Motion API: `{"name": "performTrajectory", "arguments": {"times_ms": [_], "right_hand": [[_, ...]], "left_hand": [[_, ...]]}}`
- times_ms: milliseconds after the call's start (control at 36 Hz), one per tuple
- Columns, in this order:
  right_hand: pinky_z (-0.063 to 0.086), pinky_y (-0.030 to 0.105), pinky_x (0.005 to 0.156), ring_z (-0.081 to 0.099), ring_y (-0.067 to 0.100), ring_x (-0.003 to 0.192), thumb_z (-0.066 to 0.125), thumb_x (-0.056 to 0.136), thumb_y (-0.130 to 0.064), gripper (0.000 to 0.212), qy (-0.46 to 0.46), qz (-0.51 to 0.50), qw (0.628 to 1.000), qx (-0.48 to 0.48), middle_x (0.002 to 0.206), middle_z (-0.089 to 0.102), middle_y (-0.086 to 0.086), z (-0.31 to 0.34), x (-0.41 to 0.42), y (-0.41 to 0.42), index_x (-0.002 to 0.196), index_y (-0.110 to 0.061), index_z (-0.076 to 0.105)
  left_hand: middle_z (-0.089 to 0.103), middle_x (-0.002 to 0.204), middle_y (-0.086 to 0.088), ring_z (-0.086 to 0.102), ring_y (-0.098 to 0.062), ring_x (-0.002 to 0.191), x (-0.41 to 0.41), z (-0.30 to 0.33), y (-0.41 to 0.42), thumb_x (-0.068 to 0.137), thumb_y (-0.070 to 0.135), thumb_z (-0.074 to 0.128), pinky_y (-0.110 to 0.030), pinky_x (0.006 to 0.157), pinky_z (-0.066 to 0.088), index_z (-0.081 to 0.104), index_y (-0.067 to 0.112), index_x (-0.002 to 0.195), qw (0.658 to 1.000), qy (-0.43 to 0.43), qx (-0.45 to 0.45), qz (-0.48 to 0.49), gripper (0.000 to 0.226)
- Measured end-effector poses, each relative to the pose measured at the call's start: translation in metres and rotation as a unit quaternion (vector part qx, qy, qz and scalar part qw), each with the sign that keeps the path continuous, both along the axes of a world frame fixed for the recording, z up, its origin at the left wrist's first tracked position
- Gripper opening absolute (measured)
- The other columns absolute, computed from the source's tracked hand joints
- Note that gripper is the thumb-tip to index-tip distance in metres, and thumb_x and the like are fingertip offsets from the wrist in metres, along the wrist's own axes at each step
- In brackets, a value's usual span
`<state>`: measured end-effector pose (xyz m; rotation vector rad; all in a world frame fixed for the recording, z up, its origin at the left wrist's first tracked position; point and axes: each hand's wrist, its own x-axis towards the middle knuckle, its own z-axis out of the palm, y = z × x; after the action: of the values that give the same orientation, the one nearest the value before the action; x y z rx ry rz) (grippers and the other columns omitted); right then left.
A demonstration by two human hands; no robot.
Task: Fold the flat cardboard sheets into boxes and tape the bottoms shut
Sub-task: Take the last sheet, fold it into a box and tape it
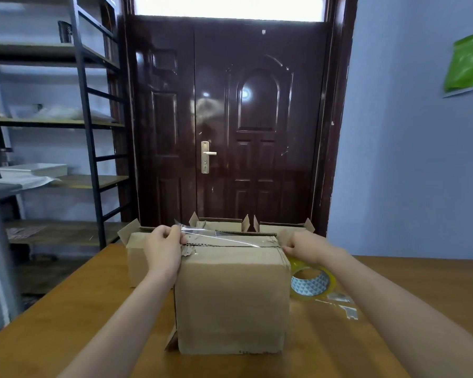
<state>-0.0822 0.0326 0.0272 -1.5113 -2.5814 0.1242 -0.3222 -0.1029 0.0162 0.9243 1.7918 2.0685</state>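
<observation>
A folded cardboard box (231, 296) stands on the wooden table (66, 317), its closed flaps facing up. A strip of clear tape (221, 237) runs across the top seam. The left hand (164, 248) pinches the raised left end of the strip between closed fingers (179, 236). The right hand (302, 245) presses at the box's upper right edge; its fingers seem curled on the tape's other end, though that is hard to see. A tape roll (311, 282) lies just right of the box, and more open boxes (137, 241) stand behind.
</observation>
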Motion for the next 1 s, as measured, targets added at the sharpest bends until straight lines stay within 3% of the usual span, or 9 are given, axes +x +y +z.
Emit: {"name": "performTrajectory", "arguments": {"times_ms": [167, 306, 583, 694, 889, 1000], "right_hand": [[0.031, 0.026, 0.052, 0.035, 0.010, 0.051, 0.044, 0.099, -0.035, 0.046, 0.007, 0.001, 1.000, -0.007, 0.056, 0.041, -0.006, 0.000, 0.000, -0.002, 0.055, -0.026, 0.038], [0.031, 0.025, 0.053, 0.035, 0.008, 0.052, 0.044, 0.099, -0.035, 0.044, 0.012, 0.001, 1.000, -0.009, 0.057, 0.041, -0.007, 0.001, 0.002, -0.002, 0.056, -0.027, 0.039], [0.034, 0.027, 0.054, 0.039, 0.011, 0.052, 0.044, 0.098, -0.040, 0.044, 0.002, -0.023, 1.000, -0.014, 0.058, 0.044, -0.004, 0.000, 0.005, 0.004, 0.057, -0.023, 0.041], [0.034, 0.027, 0.053, 0.039, 0.012, 0.052, 0.044, 0.098, -0.040, 0.044, 0.006, -0.027, 1.000, -0.014, 0.057, 0.045, -0.004, -0.002, 0.006, 0.004, 0.057, -0.022, 0.042], [0.036, 0.029, 0.055, 0.038, 0.013, 0.051, 0.044, 0.098, -0.040, 0.046, 0.022, -0.033, 0.999, -0.028, 0.056, 0.043, -0.002, -0.006, 0.003, 0.006, 0.058, -0.019, 0.044], [0.034, 0.027, 0.054, 0.038, 0.012, 0.050, 0.044, 0.099, -0.039, 0.046, 0.028, -0.030, 0.999, -0.029, 0.055, 0.042, -0.003, -0.007, 0.003, 0.005, 0.057, -0.020, 0.042]], "left_hand": [[0.059, 0.068, -0.008, 0.052, -0.018, 0.067, 0.000, 0.001, -0.002, 0.089, 0.012, 0.051, -0.031, 0.065, 0.043, 0.059, 0.001, 0.072, 1.000, -0.001, -0.011, 0.017, 0.022], [0.063, 0.064, -0.007, 0.058, -0.019, 0.070, -0.007, 0.000, -0.003, 0.089, 0.012, 0.055, -0.035, 0.075, 0.046, 0.059, 0.002, 0.060, 0.999, 0.026, -0.037, 0.013, 0.031], [0.053, 0.057, -0.008, 0.045, -0.017, 0.056, -0.013, -0.004, -0.001, 0.084, 0.007, 0.056, -0.030, 0.057, 0.037, 0.062, -0.002, 0.062, 0.997, 0.041, -0.068, 0.009, 0.024], [0.042, 0.049, -0.004, 0.037, -0.015, 0.051, -0.016, -0.010, -0.001, 0.081, 0.005, 0.055, -0.028, 0.054, 0.030, 0.050, 0.007, 0.051, 0.997, 0.041, -0.068, 0.005, 0.030], [0.043, 0.057, -0.008, 0.038, -0.019, 0.059, -0.022, -0.015, 0.000, 0.081, 0.008, 0.059, -0.033, 0.057, 0.030, 0.048, 0.009, 0.054, 0.997, 0.021, -0.079, 0.000, 0.029], [0.051, 0.065, -0.013, 0.043, -0.022, 0.065, -0.028, -0.022, 0.002, 0.083, 0.014, 0.060, -0.034, 0.061, 0.034, 0.060, 0.002, 0.062, 0.993, 0.013, -0.114, -0.011, 0.024]]}}
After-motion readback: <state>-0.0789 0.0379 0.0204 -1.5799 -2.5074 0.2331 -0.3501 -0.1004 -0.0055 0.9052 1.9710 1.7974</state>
